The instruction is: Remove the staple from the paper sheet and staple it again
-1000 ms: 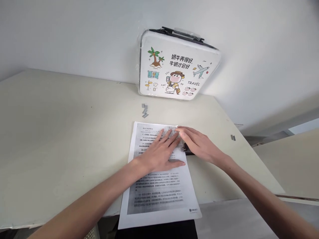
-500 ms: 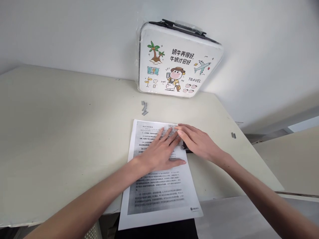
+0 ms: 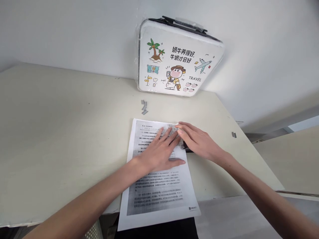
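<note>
Almost nothing has changed over the last second: both hands stay planted where they were on the printed sheet [image 3: 156,172], and only the view has drifted a little, so the case at the back sits slightly higher in the picture. That stillness reads as steady pressing on one spot, not a shift to something new.

The left hand [image 3: 159,151] lies flat with its fingers spread on the upper half of the sheet, palm down. The right hand [image 3: 196,141] is flat too, fingers held together, its tips touching the sheet's top right corner and overlapping the left fingertips. Under the right palm a dark object [image 3: 187,149] pokes out at the paper's right edge (probably a stapler, though too little shows to be sure). Neither hand pinches anything.

The sheet lies on the pale table [image 3: 62,132], its lower end hanging over the near edge.

Counted: two hands, one printed sheet visible, one dark object, one white cartoon case [image 3: 178,58] leaning against the wall, one cluster of staple strips [image 3: 144,107] just beyond the sheet, and one lone strip [image 3: 233,134] near the table's right edge
</note>
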Tool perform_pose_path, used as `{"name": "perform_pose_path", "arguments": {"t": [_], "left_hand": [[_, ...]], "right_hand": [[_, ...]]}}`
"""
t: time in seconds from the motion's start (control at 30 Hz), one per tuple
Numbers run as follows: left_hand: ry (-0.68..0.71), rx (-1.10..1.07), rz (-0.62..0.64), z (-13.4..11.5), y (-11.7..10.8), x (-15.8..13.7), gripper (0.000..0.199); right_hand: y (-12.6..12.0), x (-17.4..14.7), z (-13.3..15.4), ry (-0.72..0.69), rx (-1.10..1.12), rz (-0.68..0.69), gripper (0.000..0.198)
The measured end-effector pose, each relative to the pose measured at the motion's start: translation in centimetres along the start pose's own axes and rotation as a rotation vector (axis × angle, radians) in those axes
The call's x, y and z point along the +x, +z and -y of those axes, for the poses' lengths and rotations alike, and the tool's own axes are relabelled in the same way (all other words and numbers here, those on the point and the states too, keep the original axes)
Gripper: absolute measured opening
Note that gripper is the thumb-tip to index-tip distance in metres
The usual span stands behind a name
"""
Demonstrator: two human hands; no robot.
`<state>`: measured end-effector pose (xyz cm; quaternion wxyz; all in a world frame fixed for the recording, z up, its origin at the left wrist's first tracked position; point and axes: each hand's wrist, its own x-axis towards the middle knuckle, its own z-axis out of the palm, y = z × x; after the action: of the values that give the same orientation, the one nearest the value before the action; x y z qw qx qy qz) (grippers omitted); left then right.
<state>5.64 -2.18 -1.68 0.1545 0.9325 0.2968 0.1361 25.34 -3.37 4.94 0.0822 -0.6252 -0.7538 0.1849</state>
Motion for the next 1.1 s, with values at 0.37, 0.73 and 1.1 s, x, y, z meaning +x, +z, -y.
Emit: {"name": "perform_pose_path", "arguments": {"t": [0.37,0.73,1.1], "left_hand": [[-0.007,-0.004,-0.019,-0.1,0.3,0.0,0.089],[-0.024,0.011,-0.01,-0.3,0.2,0.1,0.09],[-0.011,0.046,-0.06,-0.1,0.2,-0.3,0.086]], "right_hand": [[0.2,0.1,0.2,0.0,-0.073,0.002,0.051],[1.0,0.4,-0.1,-0.015,-0.194,-0.017,0.051],[3.0,1.1,-0.2,-0.134,-0.439,-0.108,0.053]]}}
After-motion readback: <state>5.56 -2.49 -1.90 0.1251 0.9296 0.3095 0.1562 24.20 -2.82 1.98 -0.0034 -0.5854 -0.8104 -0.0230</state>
